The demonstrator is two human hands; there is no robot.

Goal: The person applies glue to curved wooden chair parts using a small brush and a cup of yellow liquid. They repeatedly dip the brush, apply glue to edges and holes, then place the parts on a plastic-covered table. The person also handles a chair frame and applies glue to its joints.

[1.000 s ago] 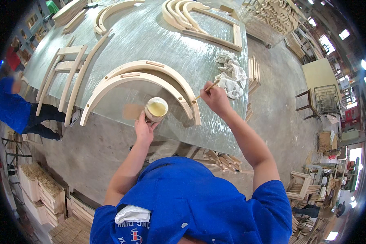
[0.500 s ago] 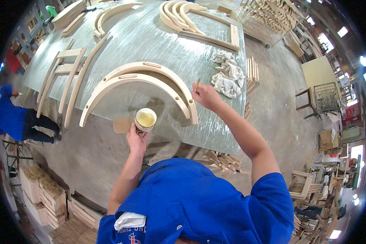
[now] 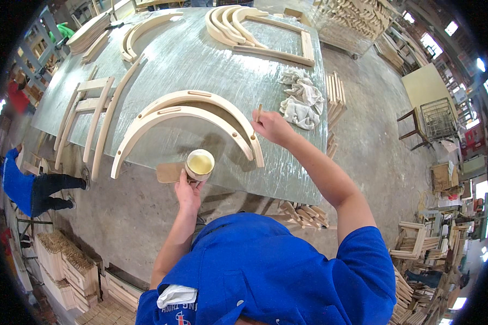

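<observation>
My left hand (image 3: pixel 188 190) is wrapped round a pale cup (image 3: pixel 200 161) with yellowish liquid inside, held by the near edge of the table. A flat brown board (image 3: pixel 169 173) juts out to the left of the cup; whether it is joined to it I cannot tell. In my closed right hand (image 3: pixel 273 128) is a thin wooden stick (image 3: pixel 259 110), its lower end hidden. That hand hovers by the right ends of two curved wooden pieces, a front one (image 3: pixel 192 112) and a rear one (image 3: pixel 217 101), which have slots and round holes.
The table (image 3: pixel 244 76) has a shiny plastic covering. Crumpled white rags (image 3: pixel 301 103) lie right of my right hand. A ladder-like wooden frame (image 3: pixel 96 97) rests at left, more curved pieces (image 3: pixel 222 24) at the far side. A person in blue (image 3: pixel 19 181) stands at far left.
The view has shifted slightly. My left hand and the cup have moved a little to the right. The right hand with the stick has barely moved. The person in blue has changed posture.
</observation>
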